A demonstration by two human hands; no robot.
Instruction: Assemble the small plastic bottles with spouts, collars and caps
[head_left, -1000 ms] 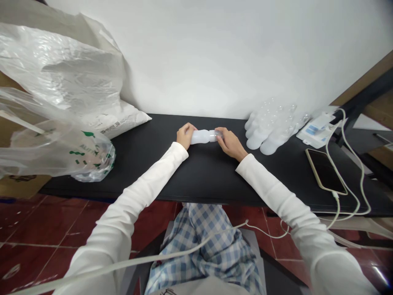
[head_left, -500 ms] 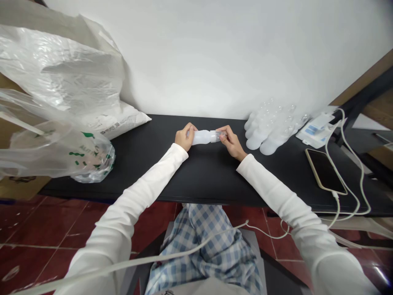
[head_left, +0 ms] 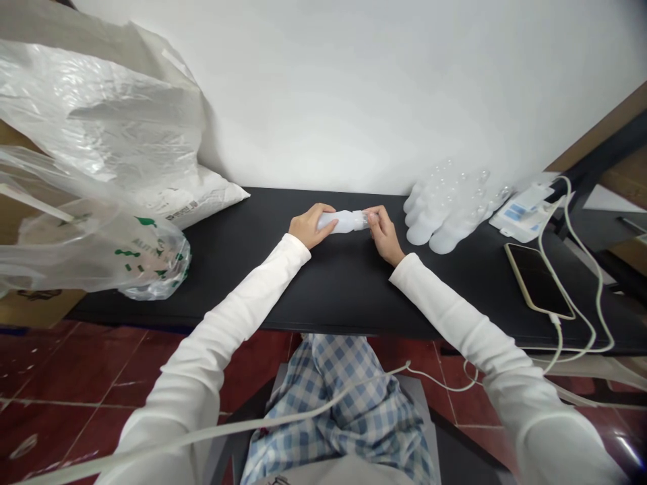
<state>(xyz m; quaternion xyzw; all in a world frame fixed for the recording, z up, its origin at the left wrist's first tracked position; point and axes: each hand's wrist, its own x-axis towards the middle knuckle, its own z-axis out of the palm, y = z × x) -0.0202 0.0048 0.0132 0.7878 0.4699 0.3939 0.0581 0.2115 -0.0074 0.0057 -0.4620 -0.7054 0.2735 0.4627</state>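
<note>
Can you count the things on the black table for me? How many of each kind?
White plastic bottle being held: 1
Bunched clear-and-white bottles: at least 4, too packed to count exactly
Phone: 1
White sack: 1
Green-printed plastic bag: 1
Blue-and-white packet: 1
Total: at least 9

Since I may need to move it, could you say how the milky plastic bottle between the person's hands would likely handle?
The milky plastic bottle looks thin-walled, so it is probably light and easily dented. Its rounded body would likely roll if laid on the black tabletop. Its smooth surface may feel slightly slippery.
</note>
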